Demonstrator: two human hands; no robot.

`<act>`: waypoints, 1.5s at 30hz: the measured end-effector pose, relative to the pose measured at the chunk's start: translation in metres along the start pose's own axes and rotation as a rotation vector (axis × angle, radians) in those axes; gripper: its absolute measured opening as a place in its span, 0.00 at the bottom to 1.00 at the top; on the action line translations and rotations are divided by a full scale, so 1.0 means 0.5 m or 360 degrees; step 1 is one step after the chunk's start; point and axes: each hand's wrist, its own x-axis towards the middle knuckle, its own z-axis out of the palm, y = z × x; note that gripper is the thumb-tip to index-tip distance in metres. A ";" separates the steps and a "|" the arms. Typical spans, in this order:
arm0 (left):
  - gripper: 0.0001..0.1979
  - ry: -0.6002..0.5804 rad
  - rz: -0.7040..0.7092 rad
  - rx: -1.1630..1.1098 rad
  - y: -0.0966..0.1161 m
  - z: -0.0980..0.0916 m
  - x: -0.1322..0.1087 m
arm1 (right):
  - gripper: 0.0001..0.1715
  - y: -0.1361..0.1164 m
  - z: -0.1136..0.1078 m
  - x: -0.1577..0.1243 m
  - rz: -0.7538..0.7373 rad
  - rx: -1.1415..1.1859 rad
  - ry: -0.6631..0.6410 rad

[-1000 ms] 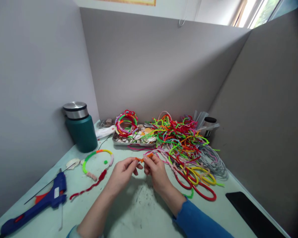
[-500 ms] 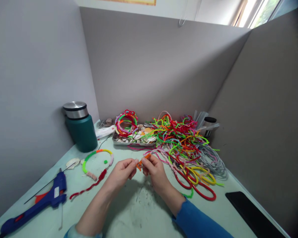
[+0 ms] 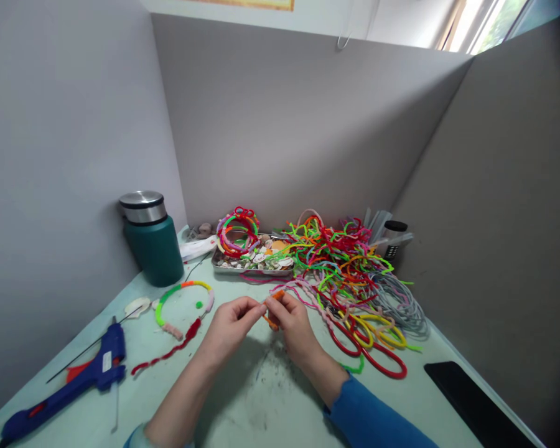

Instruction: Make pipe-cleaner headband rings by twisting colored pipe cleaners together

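Note:
A short orange pipe cleaner (image 3: pixel 271 322) is between my hands above the middle of the table, bent into a small curl. My right hand (image 3: pixel 293 326) pinches it between thumb and forefinger. The thumb and fingertips of my left hand (image 3: pixel 233 326) press together at the curl's left side, meeting the right fingertips. Just left of my hands lies a ring wrapped in green, yellow and pink pipe cleaner (image 3: pixel 160 312), with an open gap. A twisted red pipe cleaner (image 3: pixel 170 354) trails from its right side.
A blue glue gun (image 3: pixel 98 370) lies at the left, near a teal bottle (image 3: pixel 154 252). A metal tray (image 3: pixel 247 272) holds shells and colourful rings. Tangled pipe cleaners (image 3: pixel 331 242), grey cord (image 3: pixel 404 308) and red and yellow loops (image 3: pixel 387 361) spread rightward. A flat black slab (image 3: pixel 476 401) lies front right.
The orange pipe cleaner's loose end has swung right and under my right fingers. My left fingertips have moved slightly right and up, closer to the right hand.

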 end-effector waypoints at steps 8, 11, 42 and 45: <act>0.14 0.0092 0.0072 0.0267 -0.007 0.001 -0.001 | 0.13 -0.002 0.002 0.001 0.0022 0.0034 -0.0011; 0.14 0.0125 0.0090 0.0320 -0.004 0.002 -0.003 | 0.13 0.000 0.003 0.001 0.0006 0.0022 -0.0030; 0.15 0.0063 0.0075 0.0119 -0.003 0.000 -0.001 | 0.14 -0.007 0.003 0.002 -0.0008 0.0023 0.0070; 0.14 0.0100 0.0052 0.0199 -0.005 0.003 0.000 | 0.14 -0.007 0.004 0.001 -0.0004 0.0038 0.0056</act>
